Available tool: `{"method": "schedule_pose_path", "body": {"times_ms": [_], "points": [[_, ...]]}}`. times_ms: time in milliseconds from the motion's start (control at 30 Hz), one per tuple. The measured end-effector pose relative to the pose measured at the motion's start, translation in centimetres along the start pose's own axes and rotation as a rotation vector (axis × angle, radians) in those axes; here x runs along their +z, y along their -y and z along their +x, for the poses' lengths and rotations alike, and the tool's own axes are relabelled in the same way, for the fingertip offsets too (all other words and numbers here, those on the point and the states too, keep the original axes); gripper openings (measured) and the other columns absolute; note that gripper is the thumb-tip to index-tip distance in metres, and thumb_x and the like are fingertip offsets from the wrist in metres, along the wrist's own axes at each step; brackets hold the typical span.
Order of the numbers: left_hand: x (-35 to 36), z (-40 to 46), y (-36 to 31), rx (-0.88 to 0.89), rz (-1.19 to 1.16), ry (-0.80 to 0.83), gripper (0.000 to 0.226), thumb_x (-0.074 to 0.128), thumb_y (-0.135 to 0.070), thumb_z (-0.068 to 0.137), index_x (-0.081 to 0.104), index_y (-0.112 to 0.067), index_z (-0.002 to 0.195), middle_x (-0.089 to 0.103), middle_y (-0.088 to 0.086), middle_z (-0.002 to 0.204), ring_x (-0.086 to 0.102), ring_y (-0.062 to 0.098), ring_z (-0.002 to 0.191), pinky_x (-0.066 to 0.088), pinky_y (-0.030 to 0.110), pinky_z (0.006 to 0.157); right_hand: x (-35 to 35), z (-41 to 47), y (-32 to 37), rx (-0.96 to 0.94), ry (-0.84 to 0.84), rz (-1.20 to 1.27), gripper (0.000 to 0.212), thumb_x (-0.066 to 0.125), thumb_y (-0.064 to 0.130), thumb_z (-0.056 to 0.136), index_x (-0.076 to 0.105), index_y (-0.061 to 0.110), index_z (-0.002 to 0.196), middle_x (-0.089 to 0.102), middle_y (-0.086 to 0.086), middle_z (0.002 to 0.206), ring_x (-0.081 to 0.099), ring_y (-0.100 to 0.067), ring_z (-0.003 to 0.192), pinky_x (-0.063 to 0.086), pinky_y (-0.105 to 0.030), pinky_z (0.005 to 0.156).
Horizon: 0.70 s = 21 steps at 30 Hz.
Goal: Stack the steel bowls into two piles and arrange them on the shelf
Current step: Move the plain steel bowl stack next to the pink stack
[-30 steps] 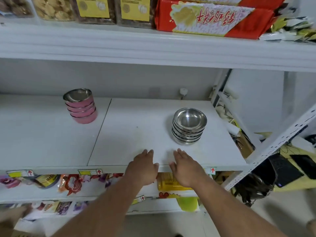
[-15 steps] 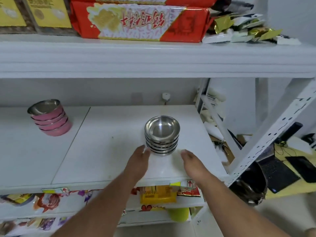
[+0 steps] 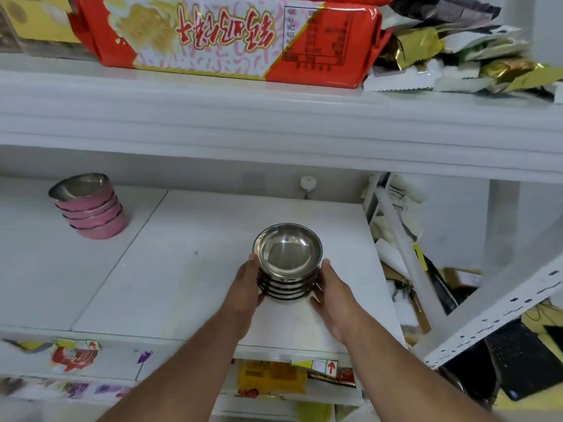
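A pile of several plain steel bowls (image 3: 287, 263) stands on the white shelf board (image 3: 182, 269), right of centre. My left hand (image 3: 246, 287) presses against the pile's left side and my right hand (image 3: 332, 290) against its right side, so both hands clasp it. A second pile of steel bowls with pink outsides (image 3: 90, 207) stands at the back left of the same shelf, well away from both hands.
The shelf above (image 3: 274, 117) overhangs closely, carrying a red snack packet (image 3: 225, 38) and foil wrappers (image 3: 457, 56). A slanted white perforated upright (image 3: 493, 309) and cluttered items lie to the right. Packets fill the lower shelf (image 3: 271, 379).
My hands went from resting at the shelf's front edge forward to the plain steel pile and closed on its two sides. The view has shifted closer and to the right.
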<state>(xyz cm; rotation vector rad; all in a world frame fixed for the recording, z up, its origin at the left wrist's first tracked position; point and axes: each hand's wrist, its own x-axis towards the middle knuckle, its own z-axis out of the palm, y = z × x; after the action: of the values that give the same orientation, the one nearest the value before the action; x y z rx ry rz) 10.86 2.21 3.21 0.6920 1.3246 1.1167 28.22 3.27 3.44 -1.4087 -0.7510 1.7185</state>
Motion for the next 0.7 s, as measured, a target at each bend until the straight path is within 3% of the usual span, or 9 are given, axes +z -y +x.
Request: {"method": "schedule_pose_path", "body": {"times_ms": [133, 267, 367, 500, 700], "points": [[-0.2, -0.4, 0.0, 0.031, 0.025, 0.016, 0.038, 0.034, -0.054, 0.103, 0.057, -0.036, 0.127, 0.062, -0.017, 0.119, 0.056, 0.002, 0.112, 0.041, 0.041, 0.113, 0.4, -0.1, -0.1, -0.037, -0.019, -0.014, 0.059, 0.035, 0.051, 0.106, 0.044, 0.015, 0.152, 0.047, -0.003, 0.157, 0.041, -0.016, 0.144, 0.029, -0.038, 0.123], [-1.6, -1.7, -0.4, 0.045, 0.018, -0.031, 0.053, 0.037, -0.057, 0.101, 0.05, -0.028, 0.143, 0.061, -0.016, 0.118, 0.056, 0.004, 0.114, 0.041, 0.042, 0.115, 1.8, -0.5, -0.5, -0.056, -0.006, -0.019, 0.058, 0.035, 0.05, 0.106, 0.044, 0.016, 0.152, 0.047, -0.003, 0.157, 0.042, -0.016, 0.143, 0.03, -0.038, 0.123], [-3.7, -3.0, -0.9, 0.055, 0.003, -0.073, 0.051, 0.036, -0.057, 0.101, 0.047, -0.029, 0.143, 0.059, -0.019, 0.115, 0.054, 0.007, 0.115, 0.04, 0.042, 0.116, 4.1, -1.2, -0.9, -0.056, 0.019, -0.039, 0.059, 0.036, 0.051, 0.106, 0.044, 0.016, 0.152, 0.047, -0.003, 0.157, 0.042, -0.016, 0.143, 0.031, -0.037, 0.122], [-7.5, -5.1, -1.7, 0.078, -0.003, -0.132, 0.054, 0.035, -0.056, 0.102, 0.044, -0.028, 0.147, 0.058, -0.008, 0.128, 0.052, 0.011, 0.122, 0.039, 0.042, 0.116, 7.8, -2.3, -2.0, -0.041, 0.057, -0.055, 0.06, 0.036, 0.052, 0.105, 0.043, 0.016, 0.153, 0.046, -0.004, 0.158, 0.042, -0.018, 0.144, 0.032, -0.037, 0.121], [-14.6, -8.6, -2.6, 0.129, 0.03, -0.182, 0.053, 0.034, -0.056, 0.102, 0.044, -0.029, 0.146, 0.058, -0.015, 0.121, 0.052, 0.011, 0.122, 0.039, 0.042, 0.116, 14.6, -4.8, -4.4, -0.035, 0.117, -0.073, 0.062, 0.037, 0.053, 0.104, 0.042, 0.015, 0.154, 0.045, -0.004, 0.159, 0.042, -0.017, 0.143, 0.033, -0.038, 0.121]]}}
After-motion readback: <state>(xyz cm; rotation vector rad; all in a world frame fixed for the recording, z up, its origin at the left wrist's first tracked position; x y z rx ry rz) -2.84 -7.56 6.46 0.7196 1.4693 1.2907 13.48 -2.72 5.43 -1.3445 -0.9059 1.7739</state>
